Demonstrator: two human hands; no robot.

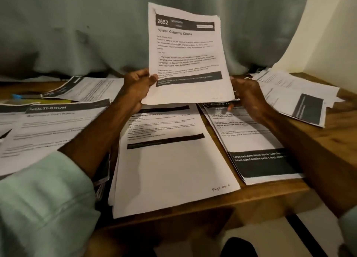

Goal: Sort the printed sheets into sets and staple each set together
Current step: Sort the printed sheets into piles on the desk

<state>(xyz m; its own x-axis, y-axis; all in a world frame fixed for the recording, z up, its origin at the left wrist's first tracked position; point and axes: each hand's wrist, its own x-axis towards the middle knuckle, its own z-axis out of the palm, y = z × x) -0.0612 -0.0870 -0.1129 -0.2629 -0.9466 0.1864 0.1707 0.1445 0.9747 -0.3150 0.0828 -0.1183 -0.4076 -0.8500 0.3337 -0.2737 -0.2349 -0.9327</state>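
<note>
Clothing of the person, head view. The left sleeve (42, 198) is of pale mint-green fabric, soft and fairly thick in appearance, creased into broad folds and crossed by a faint stitched seam line. It ends in a rounded, bunched edge partway along the left forearm (92, 139), which is uncovered beyond it. A narrow patch of the right sleeve (348, 235), in the same pale green, shows at the lower right edge of the view. The right forearm (301, 150) beyond it is likewise uncovered. The left hand (138, 86) and right hand (245, 94) are bare, the right one softened by motion blur.
</note>
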